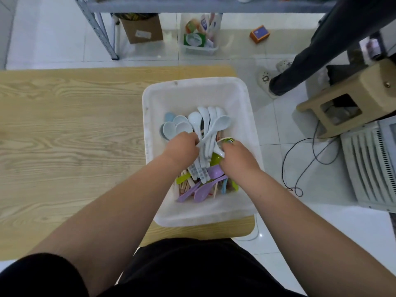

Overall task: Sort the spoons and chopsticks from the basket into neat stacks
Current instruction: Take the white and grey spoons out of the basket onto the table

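Observation:
A white plastic basket [192, 88] stands on the right end of a wooden table [64, 129]. Inside lie several white spoons [205, 118], pale blue spoons [177, 125], purple spoons [203, 191], green spoons and wooden chopsticks [185, 185], all mixed. Both hands are down in the basket. My left hand [182, 148] grips the handles of a bunch of white spoons that fan away from me. My right hand [237, 159] curls round a white spoon [220, 154] beside a green one [215, 160]; its fingertips are hidden.
The basket overhangs the table's right edge. A person's dark-trousered legs [310, 61] stand on the tiled floor at the right. A wooden stool [353, 99], a black cable [300, 159] and a white appliance [368, 163] sit there too. A shelf frame [100, 33], box and bin stand behind.

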Tool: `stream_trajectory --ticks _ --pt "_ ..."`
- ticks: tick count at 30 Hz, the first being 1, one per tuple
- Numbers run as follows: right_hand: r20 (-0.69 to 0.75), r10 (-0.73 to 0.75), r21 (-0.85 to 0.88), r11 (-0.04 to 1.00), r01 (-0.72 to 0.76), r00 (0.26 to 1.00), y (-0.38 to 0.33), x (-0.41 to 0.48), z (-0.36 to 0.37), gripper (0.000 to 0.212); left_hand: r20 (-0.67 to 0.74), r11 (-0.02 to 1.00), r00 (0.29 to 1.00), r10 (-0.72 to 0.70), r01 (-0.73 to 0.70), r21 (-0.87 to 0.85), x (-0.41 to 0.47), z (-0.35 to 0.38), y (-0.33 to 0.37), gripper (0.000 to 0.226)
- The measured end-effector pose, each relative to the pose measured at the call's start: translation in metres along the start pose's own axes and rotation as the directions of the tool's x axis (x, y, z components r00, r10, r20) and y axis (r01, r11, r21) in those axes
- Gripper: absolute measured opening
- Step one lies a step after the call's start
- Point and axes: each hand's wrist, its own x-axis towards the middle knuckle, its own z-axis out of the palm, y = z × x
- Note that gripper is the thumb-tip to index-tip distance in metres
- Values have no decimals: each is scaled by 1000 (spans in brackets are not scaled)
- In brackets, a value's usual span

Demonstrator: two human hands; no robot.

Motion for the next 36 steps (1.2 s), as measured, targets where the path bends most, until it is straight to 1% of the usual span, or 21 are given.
stream_trajectory --ticks 2,3,7,8,9,11,13,15,17,20,21,23,25,26,28,32,34,36 --pt "29 53 57 997 -54 998 3 -6 1 20 1 991 999 -47 47 -127 -13 -3 -9 8" --pt "41 67 94 993 -71 997 6 -9 2 17 1 979 997 -75 74 -192 -21 -4 -13 7" --pt "51 117 287 950 -127 992 14 -27 2 14 -16 891 981 -194 169 -420 -47 -6 -20 9" --pt "44 131 326 935 -139 990 14 -32 0 12 -8 849 974 -226 193 -493 -51 -6 -19 7" --pt "34 136 355 924 -139 990 13 -36 -2 10 16 784 966 -259 220 -580 -54 -7 -17 6" --pt "16 113 395 912 -111 993 11 -41 -5 6 63 632 946 -318 261 -730 -58 -6 -12 7" --pt "-13 66 439 897 -54 998 5 -42 -9 10 79 539 934 -349 270 -798 -60 -5 -8 11" --pt "-53 21 462 887 5 998 -1 -40 -12 16 73 509 926 -371 269 -818 -60 -4 -7 13" --pt "-86 14 461 887 27 996 -8 -33 -15 17 67 507 919 -388 274 -817 -61 -1 -8 15" --pt "-161 83 402 915 -11 983 -14 -7 -15 9 82 472 910 -408 286 -834 -63 4 -10 17" --pt "-178 110 358 933 -40 978 -17 4 -15 14 87 459 907 -412 289 -840 -64 5 -10 17" --pt "-163 145 262 960 -99 976 -21 25 -13 32 95 447 903 -419 296 -844 -66 7 -9 17" --pt "-111 154 176 975 -133 982 -25 41 -9 46 106 429 900 -422 301 -852 -67 10 -8 17" --pt "-82 157 150 978 -144 984 -26 46 -6 50 112 418 900 -422 303 -856 -68 12 -8 17" --pt "-51 165 125 980 -158 985 -26 53 -1 50 125 402 899 -421 308 -862 -70 14 -8 18" --pt "-98 194 142 974 -179 976 -23 55 2 43 143 372 899 -414 310 -875 -75 16 -8 20" --pt "-123 210 203 962 -182 970 -20 51 1 40 149 366 900 -410 312 -877 -78 15 -7 25" --pt "-121 232 305 934 -187 965 -17 44 1 34 162 349 898 -408 317 -882 -82 13 -8 28"
